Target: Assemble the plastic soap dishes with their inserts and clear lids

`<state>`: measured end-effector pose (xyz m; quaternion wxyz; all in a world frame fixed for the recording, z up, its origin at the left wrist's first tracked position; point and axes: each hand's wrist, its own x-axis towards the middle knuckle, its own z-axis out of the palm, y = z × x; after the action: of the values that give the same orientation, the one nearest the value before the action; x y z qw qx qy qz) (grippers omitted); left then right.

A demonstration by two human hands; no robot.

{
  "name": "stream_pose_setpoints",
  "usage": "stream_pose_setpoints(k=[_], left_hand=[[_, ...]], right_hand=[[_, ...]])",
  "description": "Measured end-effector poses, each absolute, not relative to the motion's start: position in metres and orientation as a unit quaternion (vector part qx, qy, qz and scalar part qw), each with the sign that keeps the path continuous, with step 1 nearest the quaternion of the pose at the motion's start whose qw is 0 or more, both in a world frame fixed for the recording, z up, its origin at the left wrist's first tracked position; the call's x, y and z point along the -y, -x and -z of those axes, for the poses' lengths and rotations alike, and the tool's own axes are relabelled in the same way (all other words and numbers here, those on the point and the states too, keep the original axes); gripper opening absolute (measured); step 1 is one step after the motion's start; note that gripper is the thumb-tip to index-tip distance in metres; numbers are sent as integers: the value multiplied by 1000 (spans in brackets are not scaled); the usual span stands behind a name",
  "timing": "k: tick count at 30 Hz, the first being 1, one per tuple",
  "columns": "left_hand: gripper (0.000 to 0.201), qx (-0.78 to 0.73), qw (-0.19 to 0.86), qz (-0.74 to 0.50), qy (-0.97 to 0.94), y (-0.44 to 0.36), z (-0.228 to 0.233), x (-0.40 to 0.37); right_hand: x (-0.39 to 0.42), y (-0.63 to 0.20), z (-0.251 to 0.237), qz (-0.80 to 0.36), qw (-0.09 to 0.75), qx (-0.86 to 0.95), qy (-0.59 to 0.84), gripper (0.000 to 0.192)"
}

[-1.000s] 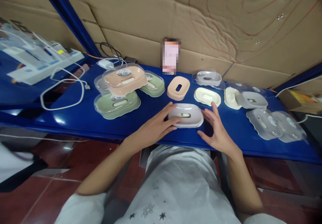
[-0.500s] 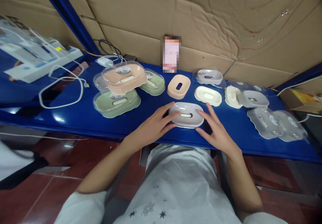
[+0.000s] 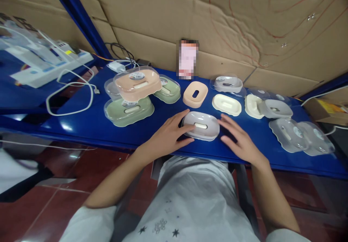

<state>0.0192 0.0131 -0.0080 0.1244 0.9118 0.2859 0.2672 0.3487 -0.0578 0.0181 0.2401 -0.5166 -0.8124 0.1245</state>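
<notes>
A grey soap dish point(image 3: 208, 130) with a cream insert in its middle slot sits near the front edge of the blue table. My left hand point(image 3: 170, 131) grips its left end, with one finger reaching inside and the thumb along the front side. Just off the right end is my right hand point(image 3: 240, 142), open, its fingers apart with nothing in them. Beyond the dish lie a peach dish shell point(image 3: 200, 90) with an open slot and a cream oval tray point(image 3: 226, 104). A second cream tray point(image 3: 252, 107) leans by a grey dish point(image 3: 280, 108) at right.
Soap dishes with clear covers are grouped at left, including a peach one point(image 3: 138, 84) stacked on a green one point(image 3: 129, 111). More grey covered dishes point(image 3: 289, 135) are at right. A phone point(image 3: 187, 59) leans on the cardboard. Power strips point(image 3: 51, 68) and a white cable point(image 3: 67, 114) lie far left.
My right hand has let go of the grey soap dish and moved off to the right. My left hand stays on the dish, which has shifted slightly left on the table.
</notes>
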Motion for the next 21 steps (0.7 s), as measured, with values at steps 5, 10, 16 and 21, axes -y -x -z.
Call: stream_pose_setpoints(k=[5,10,16,21], left_hand=[[34,-306,124,-265,-906,-18,9,-12],[32,-300,129,-275,-904,-18,7,-11],[34,-297,121,-276,-906,-17,9,-11],[36,-302,137,-280,-901,-17,9,-11]], right_hand=[[1,-391,-53,20,215,804,554,52],[-94,-420,-61,53,156,785,597,61],[-148,-418,-49,41,176,772,610,52],[-118,-410,-57,103,261,750,599,45]])
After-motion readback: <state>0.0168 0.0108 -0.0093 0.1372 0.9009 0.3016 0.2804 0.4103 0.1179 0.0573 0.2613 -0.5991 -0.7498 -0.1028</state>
